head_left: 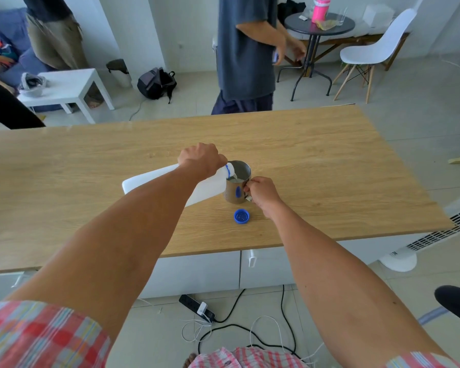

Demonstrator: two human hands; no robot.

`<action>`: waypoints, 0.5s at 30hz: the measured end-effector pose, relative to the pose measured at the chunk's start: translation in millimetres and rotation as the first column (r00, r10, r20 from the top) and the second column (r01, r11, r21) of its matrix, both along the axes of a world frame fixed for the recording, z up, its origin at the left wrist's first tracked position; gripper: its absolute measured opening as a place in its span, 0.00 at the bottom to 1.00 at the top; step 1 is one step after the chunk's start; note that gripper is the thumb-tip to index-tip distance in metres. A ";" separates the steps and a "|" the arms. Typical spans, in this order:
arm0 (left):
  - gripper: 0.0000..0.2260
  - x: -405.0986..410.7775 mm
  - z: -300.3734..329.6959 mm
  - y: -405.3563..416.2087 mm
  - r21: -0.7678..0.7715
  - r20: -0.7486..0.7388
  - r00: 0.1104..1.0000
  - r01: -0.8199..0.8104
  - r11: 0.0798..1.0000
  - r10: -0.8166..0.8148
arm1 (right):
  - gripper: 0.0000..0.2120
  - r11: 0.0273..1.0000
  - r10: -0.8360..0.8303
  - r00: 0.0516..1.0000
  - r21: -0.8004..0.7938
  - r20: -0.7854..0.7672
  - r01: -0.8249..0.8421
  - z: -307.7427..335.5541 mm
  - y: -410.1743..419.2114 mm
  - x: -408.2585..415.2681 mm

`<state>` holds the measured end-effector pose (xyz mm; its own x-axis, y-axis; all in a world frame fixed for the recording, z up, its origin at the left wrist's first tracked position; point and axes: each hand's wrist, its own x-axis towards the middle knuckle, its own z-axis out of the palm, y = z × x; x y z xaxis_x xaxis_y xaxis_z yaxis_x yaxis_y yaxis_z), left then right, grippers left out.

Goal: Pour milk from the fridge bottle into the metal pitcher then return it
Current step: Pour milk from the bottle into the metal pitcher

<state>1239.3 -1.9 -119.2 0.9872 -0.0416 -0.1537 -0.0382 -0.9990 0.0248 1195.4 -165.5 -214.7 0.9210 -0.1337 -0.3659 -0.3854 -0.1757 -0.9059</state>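
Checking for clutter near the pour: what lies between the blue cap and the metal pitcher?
Nothing: in the head view only bare wooden table separates the blue cap from the metal pitcher, which stands just beyond it.

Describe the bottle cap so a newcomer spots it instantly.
On the wooden countertop, look just nearer the camera than the metal pitcher. The bottle cap lies there alone, open side up, the only small round blue thing on the wood.
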 end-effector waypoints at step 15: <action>0.16 2.6 -1.1 1.5 -0.002 0.010 1.000 0.017 1.000 -0.017 | 0.13 1.000 -0.006 1.000 -0.010 -0.029 0.006 -2.0 0.9 2.7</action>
